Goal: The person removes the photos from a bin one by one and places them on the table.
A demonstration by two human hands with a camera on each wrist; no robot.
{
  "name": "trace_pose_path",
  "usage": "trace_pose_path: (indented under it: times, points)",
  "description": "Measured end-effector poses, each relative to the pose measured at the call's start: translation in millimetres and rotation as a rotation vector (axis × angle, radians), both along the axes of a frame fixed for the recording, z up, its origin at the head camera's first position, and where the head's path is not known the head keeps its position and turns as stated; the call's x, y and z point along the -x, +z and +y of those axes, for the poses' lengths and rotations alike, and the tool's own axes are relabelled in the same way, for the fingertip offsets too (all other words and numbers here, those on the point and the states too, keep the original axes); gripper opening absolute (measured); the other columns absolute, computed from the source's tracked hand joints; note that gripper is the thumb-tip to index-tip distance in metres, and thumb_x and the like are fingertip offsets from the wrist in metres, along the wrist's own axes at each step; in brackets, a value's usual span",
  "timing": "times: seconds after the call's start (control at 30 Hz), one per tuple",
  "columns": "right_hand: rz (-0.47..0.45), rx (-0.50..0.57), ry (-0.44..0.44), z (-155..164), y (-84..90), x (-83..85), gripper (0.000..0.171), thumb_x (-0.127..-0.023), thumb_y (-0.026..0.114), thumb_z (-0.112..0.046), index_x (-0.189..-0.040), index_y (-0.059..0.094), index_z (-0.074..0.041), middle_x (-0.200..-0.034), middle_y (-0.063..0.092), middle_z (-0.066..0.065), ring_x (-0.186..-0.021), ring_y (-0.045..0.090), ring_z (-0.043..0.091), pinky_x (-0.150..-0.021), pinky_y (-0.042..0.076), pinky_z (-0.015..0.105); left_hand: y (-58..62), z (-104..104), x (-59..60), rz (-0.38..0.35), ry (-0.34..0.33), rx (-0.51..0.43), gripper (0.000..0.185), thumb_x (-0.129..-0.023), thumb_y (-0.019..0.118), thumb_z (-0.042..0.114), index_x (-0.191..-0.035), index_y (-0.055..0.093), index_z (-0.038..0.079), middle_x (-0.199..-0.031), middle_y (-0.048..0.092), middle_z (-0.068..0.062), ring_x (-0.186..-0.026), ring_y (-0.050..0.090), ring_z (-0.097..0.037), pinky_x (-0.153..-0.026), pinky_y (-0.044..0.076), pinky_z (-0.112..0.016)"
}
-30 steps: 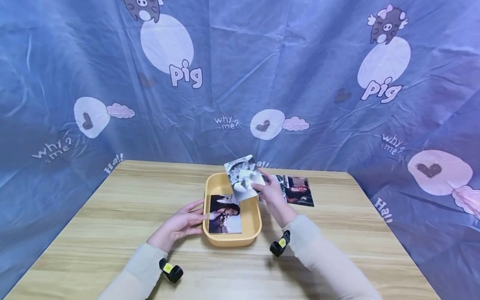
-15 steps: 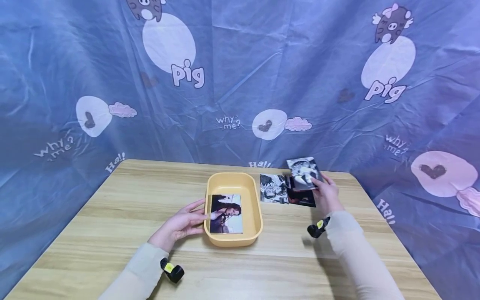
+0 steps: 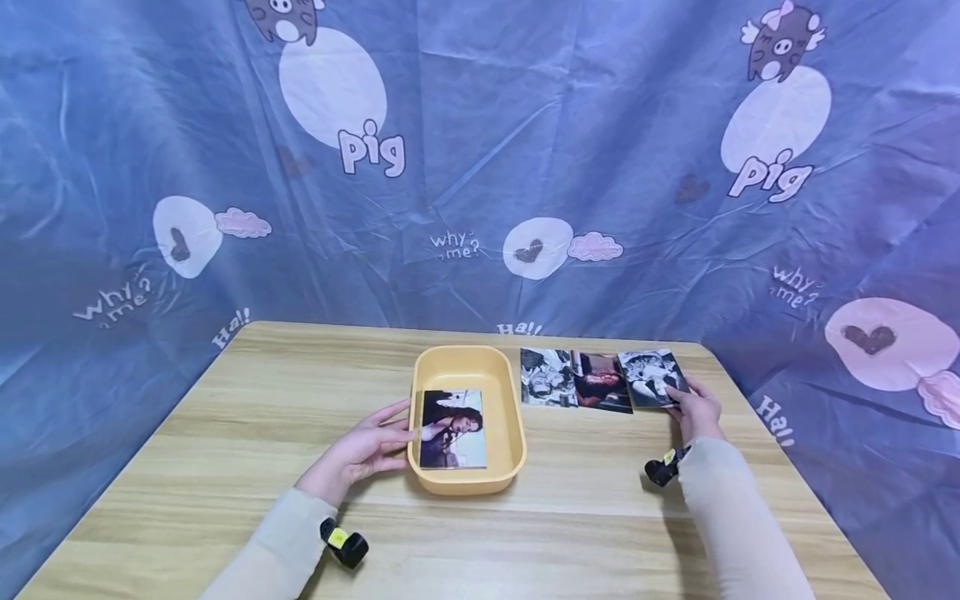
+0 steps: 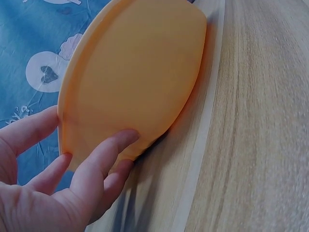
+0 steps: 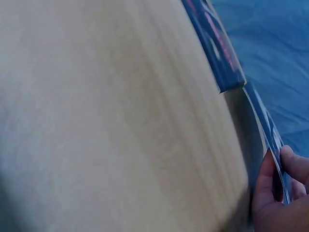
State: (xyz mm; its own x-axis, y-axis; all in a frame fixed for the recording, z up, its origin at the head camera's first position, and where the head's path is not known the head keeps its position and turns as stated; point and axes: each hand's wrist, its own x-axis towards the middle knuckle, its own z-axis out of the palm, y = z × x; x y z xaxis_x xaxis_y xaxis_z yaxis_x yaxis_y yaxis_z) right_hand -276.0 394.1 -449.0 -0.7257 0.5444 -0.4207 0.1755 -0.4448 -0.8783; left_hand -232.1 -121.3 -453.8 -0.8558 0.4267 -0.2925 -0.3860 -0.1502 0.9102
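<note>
In the head view, my left hand (image 3: pixel 360 446) rests its fingers against the left side of a yellow rectangular tray (image 3: pixel 504 442). The left wrist view shows the fingertips on the tray's outer wall (image 4: pixel 140 72) and at its rim. A colour photo (image 3: pixel 452 429) of a dark-haired person lies inside the tray. Far to the right, my right hand (image 3: pixel 697 407) pinches the lower right corner of a black-and-white photo (image 3: pixel 647 377) between thumb and fingers. In the right wrist view that photo (image 5: pixel 265 123) appears edge-on, its near end tilted off the table.
Left of the held photo lie a dark reddish photo (image 3: pixel 602 385) and another black-and-white photo (image 3: pixel 547 379), side by side in a row. They lie near the back edge of the wooden table (image 3: pixel 315 367). A blue printed cloth (image 3: pixel 480 167) hangs behind and around it.
My right hand has carried the black-and-white photo from above the tray to the right end of the row, and lowered it there. My left hand stays at the tray.
</note>
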Motion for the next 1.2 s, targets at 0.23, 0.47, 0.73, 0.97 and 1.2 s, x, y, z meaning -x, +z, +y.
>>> trace_pose_path:
  times: [0.23,0.47,0.73,0.97,1.2]
  points:
    - [-0.019,-0.151,-0.014,-3.4,-2.0,0.8,0.067,-0.086,0.059,0.012,-0.146,0.040,-0.008,-0.102,0.050,-0.002,-0.059,0.060,-0.001,-0.055,0.056,0.013,2.5,-0.1,0.9,0.007,-0.008,-0.007,0.079,-0.090,0.059,0.002,-0.155,0.014,0.007,-0.155,0.018,-0.030,-0.128,0.051,-0.037,-0.092,0.057,-0.046]
    - [-0.057,-0.338,-0.043,-6.9,-7.7,3.1,0.060,-0.083,0.060,0.011,-0.140,0.043,0.004,-0.105,0.049,0.006,-0.052,0.051,-0.005,-0.049,0.055,0.014,1.3,-0.4,1.0,0.001,-0.004,-0.005,0.078,-0.090,0.058,0.001,-0.155,0.014,0.008,-0.155,0.018,-0.030,-0.128,0.050,-0.038,-0.092,0.057,-0.046]
    - [-0.110,-0.447,-0.056,-9.2,-7.4,3.0,0.054,-0.083,0.061,0.005,-0.136,0.049,0.007,-0.114,0.055,0.014,-0.067,0.053,-0.002,-0.069,0.057,0.014,-0.1,-0.1,-1.0,0.005,-0.003,-0.016,0.078,-0.091,0.057,0.000,-0.155,0.014,0.007,-0.155,0.019,-0.031,-0.119,0.059,-0.031,-0.087,0.060,-0.041]
    - [-0.292,-0.654,0.008,-18.4,1.3,-6.0,0.053,-0.091,0.060,-0.026,-0.140,0.050,-0.009,-0.149,0.040,0.020,-0.137,0.026,0.040,-0.116,0.022,0.050,0.6,-1.6,-1.2,0.010,0.003,-0.005,0.077,-0.091,0.057,0.000,-0.155,0.015,0.007,-0.155,0.019,-0.030,-0.124,0.055,-0.035,-0.087,0.060,-0.041]
    - [-0.227,-0.587,0.005,-24.1,7.8,-4.3,0.066,-0.093,0.058,-0.022,-0.151,0.031,-0.006,-0.157,0.024,0.023,-0.144,0.013,0.039,-0.124,0.013,0.045,0.1,0.3,-3.2,0.000,0.007,0.000,0.077,-0.091,0.057,0.001,-0.155,0.015,0.008,-0.155,0.019,-0.029,-0.127,0.051,-0.037,-0.089,0.059,-0.042]
